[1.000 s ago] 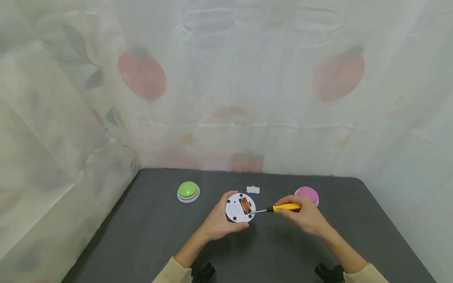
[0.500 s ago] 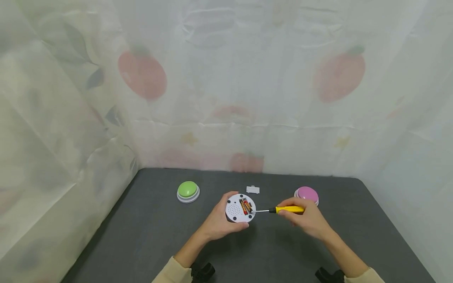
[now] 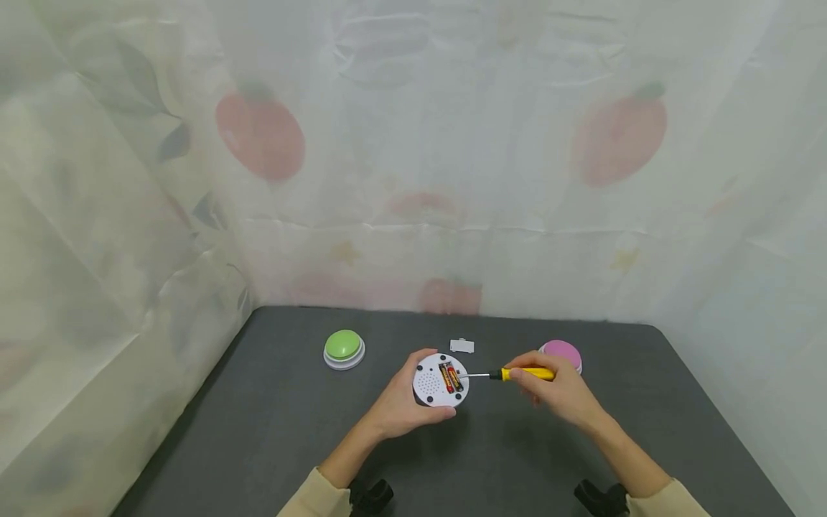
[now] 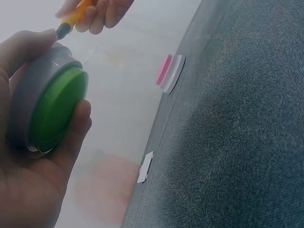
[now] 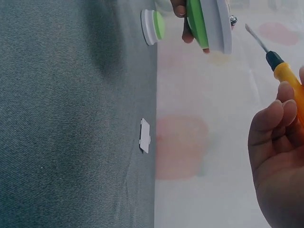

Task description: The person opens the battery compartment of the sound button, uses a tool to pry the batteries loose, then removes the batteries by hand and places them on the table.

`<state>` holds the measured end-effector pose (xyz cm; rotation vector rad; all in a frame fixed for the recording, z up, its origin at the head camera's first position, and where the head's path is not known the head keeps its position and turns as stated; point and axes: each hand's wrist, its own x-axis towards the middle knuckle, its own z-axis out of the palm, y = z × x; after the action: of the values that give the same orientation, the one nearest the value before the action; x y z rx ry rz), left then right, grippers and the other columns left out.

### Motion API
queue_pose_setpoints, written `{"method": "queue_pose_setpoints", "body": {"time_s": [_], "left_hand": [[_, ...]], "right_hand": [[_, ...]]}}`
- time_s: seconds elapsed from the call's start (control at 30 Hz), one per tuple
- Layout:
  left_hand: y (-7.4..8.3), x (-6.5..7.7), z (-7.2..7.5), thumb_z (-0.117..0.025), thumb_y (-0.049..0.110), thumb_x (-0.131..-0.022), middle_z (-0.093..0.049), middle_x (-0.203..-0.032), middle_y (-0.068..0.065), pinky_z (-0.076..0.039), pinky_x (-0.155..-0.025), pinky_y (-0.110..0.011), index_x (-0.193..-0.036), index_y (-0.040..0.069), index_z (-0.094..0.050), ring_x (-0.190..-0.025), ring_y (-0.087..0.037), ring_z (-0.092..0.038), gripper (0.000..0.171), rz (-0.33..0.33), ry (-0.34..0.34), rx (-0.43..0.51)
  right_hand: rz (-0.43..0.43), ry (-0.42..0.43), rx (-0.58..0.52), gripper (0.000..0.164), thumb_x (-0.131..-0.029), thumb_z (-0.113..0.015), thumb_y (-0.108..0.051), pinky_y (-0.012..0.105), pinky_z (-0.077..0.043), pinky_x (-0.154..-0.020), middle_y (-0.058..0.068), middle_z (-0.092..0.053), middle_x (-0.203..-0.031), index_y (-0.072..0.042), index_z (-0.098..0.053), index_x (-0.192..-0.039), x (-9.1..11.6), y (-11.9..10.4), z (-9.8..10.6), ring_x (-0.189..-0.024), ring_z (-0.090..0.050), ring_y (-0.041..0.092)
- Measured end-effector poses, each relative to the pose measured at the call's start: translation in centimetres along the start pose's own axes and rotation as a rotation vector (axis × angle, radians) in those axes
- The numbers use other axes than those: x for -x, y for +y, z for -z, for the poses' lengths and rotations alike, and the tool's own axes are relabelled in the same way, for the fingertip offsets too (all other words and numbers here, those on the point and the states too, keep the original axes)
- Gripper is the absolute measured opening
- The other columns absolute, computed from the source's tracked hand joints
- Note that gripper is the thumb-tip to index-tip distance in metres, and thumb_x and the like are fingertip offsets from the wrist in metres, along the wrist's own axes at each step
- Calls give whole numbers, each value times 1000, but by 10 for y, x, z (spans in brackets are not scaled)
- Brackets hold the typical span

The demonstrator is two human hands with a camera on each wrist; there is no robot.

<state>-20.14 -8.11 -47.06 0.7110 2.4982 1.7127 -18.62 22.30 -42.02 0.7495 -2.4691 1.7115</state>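
Note:
My left hand grips a round push-button buzzer by its rim, its white underside turned up. Two red and black batteries lie in the uncovered compartment there. Its green dome faces down, seen in the left wrist view. With my right hand I hold a yellow-handled screwdriver, its metal shaft pointing left at the batteries. In the right wrist view the screwdriver's tip appears slightly apart from the buzzer, where a shiny battery end sticks out.
A white battery cover lies on the dark grey table behind the hands. Back left stands another green-topped buzzer. A pink-topped one is at the back right, partly behind my right hand. A pale printed curtain surrounds the table.
The screwdriver tip has moved from the near end of the battery compartment up to its right side. The right-hand battery looks more raised. The left hand's grip is nearly unchanged.

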Motion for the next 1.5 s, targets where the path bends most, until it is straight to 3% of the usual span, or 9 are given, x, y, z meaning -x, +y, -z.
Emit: {"method": "queue_pose_setpoints", "body": {"time_s": [0.23, 0.43, 0.7, 0.83, 1.1, 1.5], "left_hand": [[1, 0, -1, -92, 34, -72, -58, -121, 1, -47, -85, -32, -149, 26, -38, -101, -14, -58, 95, -1, -16, -12], [1, -1, -1, -92, 35, -72, -58, -119, 2, -46, -86, -32, -149, 26, -38, -101, -14, -59, 95, -3, -21, -9], [3, 1, 1, -92, 35, -72, -59, -120, 2, -46, -86, -31, -149, 27, -39, -100, -14, -59, 94, 7, -29, 9], [3, 2, 2, -93, 33, -72, -59, -120, 1, -46, -85, -32, -149, 26, -39, -100, -14, -58, 95, 6, -27, 9], [3, 3, 2, -93, 36, -71, -60, -118, 3, -46, -86, -32, -149, 25, -39, -99, -14, -59, 95, -2, -24, -12], [5, 4, 3, -92, 34, -73, -58, -122, 2, -47, -86, -32, -151, 22, -36, -101, -14, -58, 96, 15, -50, 7]], "right_hand": [[8, 14, 20, 10, -98, -68, -12, 34, -52, -55, 15, -61, -75, -8, -72, -107, -8, 0, 3, -57, -57, 23], [17, 28, 53, 8, -96, -71, -14, 34, -52, -58, 7, -67, -75, -10, -73, -103, -16, -6, 7, -56, -61, 24], [-28, 22, 124, 12, -94, -75, -20, 32, -49, -58, 5, -66, -69, -18, -73, -106, -23, -10, 4, -62, -63, 27], [-34, -6, 116, 15, -94, -75, -22, 32, -49, -58, 7, -66, -70, -16, -73, -107, -28, -12, 2, -63, -62, 24], [-36, -48, 98, 17, -94, -75, -17, 33, -52, -61, 10, -68, -81, -9, -73, -109, -35, -13, -1, -71, -63, 40], [-50, -129, 126, 17, -93, -76, -20, 31, -52, -64, 4, -69, -94, -14, -75, -108, -40, -12, -3, -76, -64, 27]]}}
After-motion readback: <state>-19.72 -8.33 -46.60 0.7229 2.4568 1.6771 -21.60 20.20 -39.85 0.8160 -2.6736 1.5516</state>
